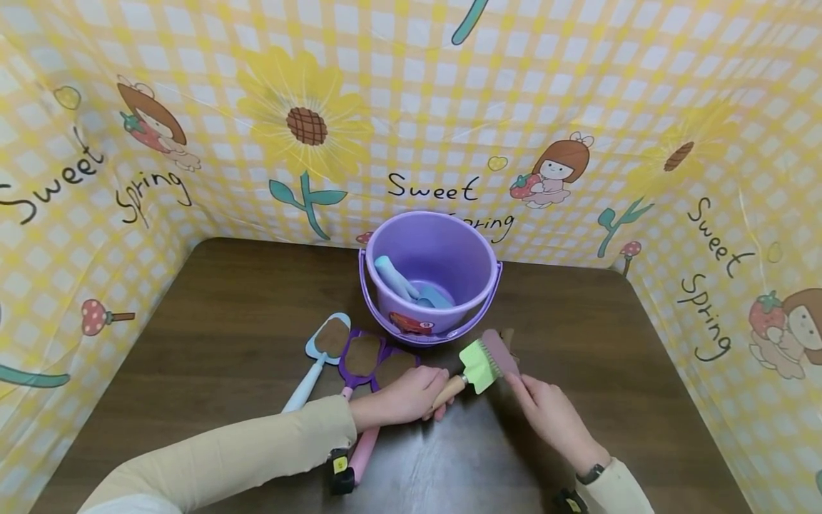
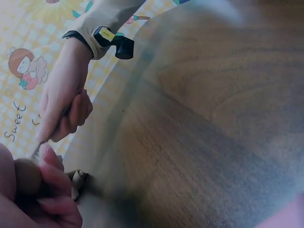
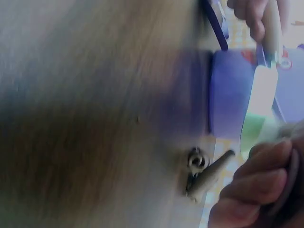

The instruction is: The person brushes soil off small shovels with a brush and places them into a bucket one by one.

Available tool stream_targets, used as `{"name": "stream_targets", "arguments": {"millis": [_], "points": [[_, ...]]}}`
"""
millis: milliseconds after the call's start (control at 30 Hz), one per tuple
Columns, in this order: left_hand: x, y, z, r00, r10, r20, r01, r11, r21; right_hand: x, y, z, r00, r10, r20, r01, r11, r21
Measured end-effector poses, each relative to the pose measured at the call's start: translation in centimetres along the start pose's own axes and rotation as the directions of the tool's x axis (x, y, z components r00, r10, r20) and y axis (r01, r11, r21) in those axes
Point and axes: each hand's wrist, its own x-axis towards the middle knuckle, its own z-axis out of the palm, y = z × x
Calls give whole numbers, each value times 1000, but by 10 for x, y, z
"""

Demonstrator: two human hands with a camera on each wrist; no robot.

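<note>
My left hand [image 1: 407,396] grips the wooden handle of a small garden shovel [image 1: 475,365] with a light green blade. A mauve brush [image 1: 499,351] is held in my right hand [image 1: 554,420], its bristles against the green blade. In the right wrist view the blade [image 3: 259,97] reaches from the left hand [image 3: 251,14] down to the curled right fingers [image 3: 247,190]. In the left wrist view the rounded handle end [image 2: 28,175] shows between the left fingers, and the right hand [image 2: 64,97] is beyond it.
Behind the hands stands a purple bucket [image 1: 427,243] with a light blue tool [image 1: 393,277] inside. A light blue shovel [image 1: 305,382] and two purple shovels [image 1: 362,355] lie left, partly under my left arm. Wooden-handled tools [image 3: 211,173] lie on the table beyond the brush.
</note>
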Motion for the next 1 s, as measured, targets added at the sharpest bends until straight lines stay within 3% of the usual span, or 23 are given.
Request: {"name": "stream_targets", "arguments": {"millis": [167,467,767,1000], "points": [[-1,-1,-1,1000,-16,19,16,1000,27,1,6,-5,998,33,-54,-35,999,-31],[0,0,0,999,18,32,-20,998,67,-5,-4,-1,996,-81,-33,83,995,52],[2,-7,2,998,31,51,-28,998,-54,-4,8,-2,974,-52,-219,55,998,8],[5,-4,0,999,31,14,-29,993,-111,-7,-3,0,981,-161,-111,170,983,68]]}}
